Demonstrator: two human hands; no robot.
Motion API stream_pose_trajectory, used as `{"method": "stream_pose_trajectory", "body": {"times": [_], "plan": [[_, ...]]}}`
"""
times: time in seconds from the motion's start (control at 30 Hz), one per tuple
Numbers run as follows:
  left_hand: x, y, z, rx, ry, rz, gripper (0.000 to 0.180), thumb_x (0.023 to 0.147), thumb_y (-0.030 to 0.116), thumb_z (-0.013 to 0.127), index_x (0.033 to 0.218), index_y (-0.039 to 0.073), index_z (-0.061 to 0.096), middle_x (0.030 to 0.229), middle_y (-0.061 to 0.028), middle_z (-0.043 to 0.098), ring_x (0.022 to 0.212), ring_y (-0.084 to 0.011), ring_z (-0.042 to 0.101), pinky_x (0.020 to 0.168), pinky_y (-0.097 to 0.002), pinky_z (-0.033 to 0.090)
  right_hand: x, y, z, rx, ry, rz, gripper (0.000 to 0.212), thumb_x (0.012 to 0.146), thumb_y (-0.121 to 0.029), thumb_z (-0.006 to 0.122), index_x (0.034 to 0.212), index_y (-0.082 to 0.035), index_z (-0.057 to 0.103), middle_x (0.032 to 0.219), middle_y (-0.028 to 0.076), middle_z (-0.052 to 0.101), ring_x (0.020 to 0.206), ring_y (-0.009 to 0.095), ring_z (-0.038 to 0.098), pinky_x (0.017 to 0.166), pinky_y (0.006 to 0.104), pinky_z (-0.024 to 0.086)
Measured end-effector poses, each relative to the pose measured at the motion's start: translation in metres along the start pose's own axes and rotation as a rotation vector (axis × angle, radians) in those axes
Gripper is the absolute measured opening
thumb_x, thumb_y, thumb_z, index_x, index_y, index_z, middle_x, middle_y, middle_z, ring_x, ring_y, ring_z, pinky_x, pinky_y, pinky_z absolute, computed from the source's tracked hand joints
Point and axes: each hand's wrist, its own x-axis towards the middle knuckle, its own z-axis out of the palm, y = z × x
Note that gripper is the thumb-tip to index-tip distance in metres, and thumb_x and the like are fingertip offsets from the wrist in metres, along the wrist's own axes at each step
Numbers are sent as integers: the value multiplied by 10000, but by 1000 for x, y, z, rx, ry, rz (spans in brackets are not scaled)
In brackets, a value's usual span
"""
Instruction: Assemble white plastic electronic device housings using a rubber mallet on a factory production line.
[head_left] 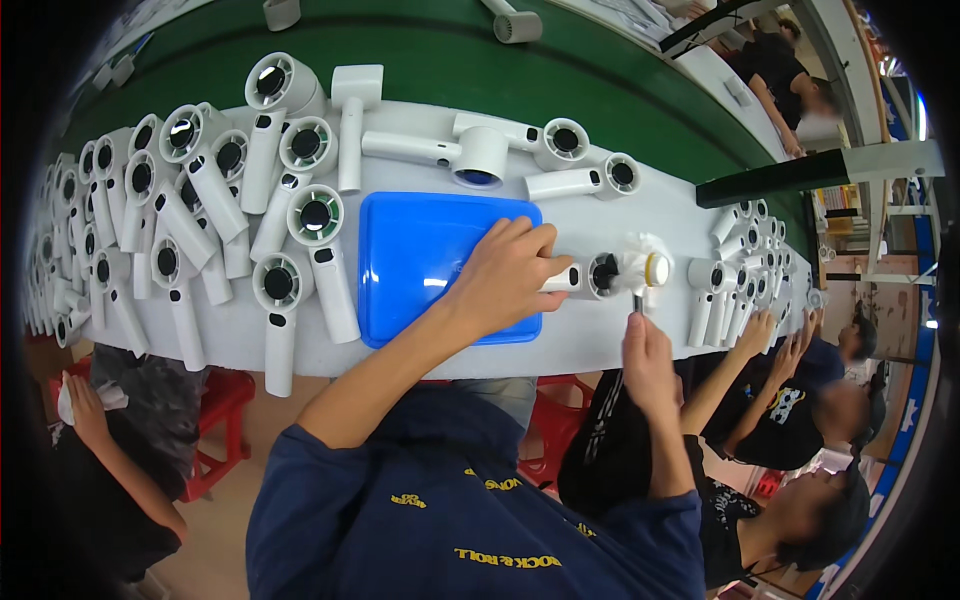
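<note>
My left hand [508, 272] reaches over the blue rectangular plastic tray or lid [390, 270] and is closed around the handle of a white handheld fan [565, 278]. The fan's round head, with a dark centre, points right. My right hand [648, 360] grips a tool with a thin metal stem and a white, fluffy, brush-like head [643, 258] with a yellow ring. This head is right beside the fan head and partly overlaps it in view. Whether the two touch I cannot tell.
Many white handheld fans [205, 190] crowd the table's left side; several lie behind the blue piece, including one fan [480, 155]. More fans [735, 290] stand at the right near co-workers' hands [757, 332]. Beyond the pale worktop runs a green surface [420, 70]. A dark bar [770, 178] juts in.
</note>
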Motion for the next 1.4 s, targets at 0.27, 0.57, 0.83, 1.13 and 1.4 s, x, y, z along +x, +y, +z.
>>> {"method": "stream_pose_trajectory", "body": {"times": [0.27,0.57,0.83,1.13,1.4], "plan": [[0,3,-1,-3,-5,-5,366,685,208,819,1040,128,785,843,-37,524,822,-216,517,749,-352,424,-19,-12,-22,437,223,92,487,1111,-365,387,711,-91,423,516,-1,374,409,108,402,369,290,303],[1,5,-2,-1,-19,-23,371,687,194,824,1054,152,788,823,-38,506,804,-222,513,727,-354,426,-38,-12,-32,747,148,148,442,1096,-294,431,803,21,532,559,64,505,510,154,465,495,357,351],[7,6,-3,30,-5,2,376,694,196,824,1066,156,784,804,-36,505,781,-225,516,723,-353,426,-28,-3,-3,654,-7,161,407,1083,-328,491,773,-66,515,577,-62,435,467,31,376,430,221,245],[-5,26,-28,-222,-138,8,407,765,254,837,1151,148,767,977,-25,663,854,-218,616,767,-333,482,-14,-7,35,1304,-44,32,553,869,-240,818,1279,32,566,631,-77,473,453,7,365,412,216,210],[-30,44,-56,-813,-113,-485,584,817,132,833,1358,39,633,1252,-119,696,948,-190,698,793,-297,575,-17,-3,42,1361,-96,7,396,749,-138,922,932,6,601,610,-46,499,473,24,400,425,235,264]]}}
